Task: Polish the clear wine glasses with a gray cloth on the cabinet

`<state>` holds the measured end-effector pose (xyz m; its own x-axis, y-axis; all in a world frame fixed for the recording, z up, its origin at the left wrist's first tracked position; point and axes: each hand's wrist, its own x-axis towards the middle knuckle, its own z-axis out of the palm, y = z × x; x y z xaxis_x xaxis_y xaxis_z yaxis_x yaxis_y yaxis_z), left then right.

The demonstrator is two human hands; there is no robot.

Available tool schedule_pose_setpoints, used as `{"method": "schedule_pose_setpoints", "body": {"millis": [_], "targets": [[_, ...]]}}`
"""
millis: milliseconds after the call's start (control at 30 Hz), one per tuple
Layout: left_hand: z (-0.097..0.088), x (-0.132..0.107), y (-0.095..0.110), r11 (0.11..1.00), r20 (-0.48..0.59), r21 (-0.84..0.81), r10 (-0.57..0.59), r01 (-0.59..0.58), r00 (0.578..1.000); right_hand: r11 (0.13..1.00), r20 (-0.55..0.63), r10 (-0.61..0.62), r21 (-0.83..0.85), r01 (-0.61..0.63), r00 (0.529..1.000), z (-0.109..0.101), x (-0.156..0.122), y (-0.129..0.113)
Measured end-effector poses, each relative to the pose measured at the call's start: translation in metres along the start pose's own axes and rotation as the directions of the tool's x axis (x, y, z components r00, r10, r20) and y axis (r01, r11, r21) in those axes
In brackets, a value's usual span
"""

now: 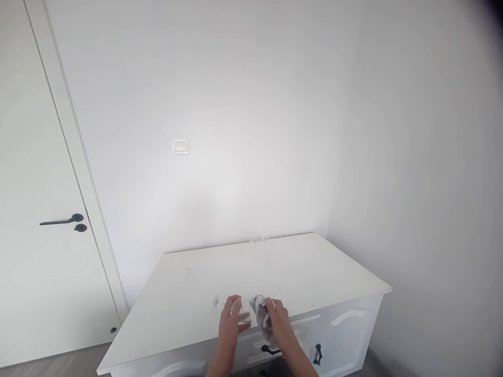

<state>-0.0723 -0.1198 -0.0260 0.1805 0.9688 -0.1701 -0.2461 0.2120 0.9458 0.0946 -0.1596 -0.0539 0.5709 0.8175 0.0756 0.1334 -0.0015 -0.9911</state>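
Left hand [231, 317]: fingers curled round clear glass [245, 306], axis roughly sideways, mouth rightward. Right hand [278, 318]: fingers closed on grey cloth [259, 305], right of glass, seemingly touching its mouth. Cabinet [176, 309]: front edge under glass.

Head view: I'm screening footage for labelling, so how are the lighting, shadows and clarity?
In the head view, the back wall is softly bright mid-frame, with a faint shadow lower down; the top right corner darkens; also in the head view, the clear vessel nearly blends into the white cabinet top, while the grey cloth stands out.
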Motion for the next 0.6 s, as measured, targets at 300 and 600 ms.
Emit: {"method": "schedule_pose_setpoints", "body": {"millis": [300,600], "targets": [[0.006,-0.052,0.011,0.993,-0.071,0.088,0.090,-0.084,0.993,0.994,0.070,-0.098,0.044,0.095,0.993,-0.012,-0.063,-0.043],[-0.002,-0.090,0.060,0.873,-0.037,0.342,0.381,-0.346,0.924,0.878,0.391,-0.231,0.479,0.018,0.891,0.004,-0.128,-0.066]]}}
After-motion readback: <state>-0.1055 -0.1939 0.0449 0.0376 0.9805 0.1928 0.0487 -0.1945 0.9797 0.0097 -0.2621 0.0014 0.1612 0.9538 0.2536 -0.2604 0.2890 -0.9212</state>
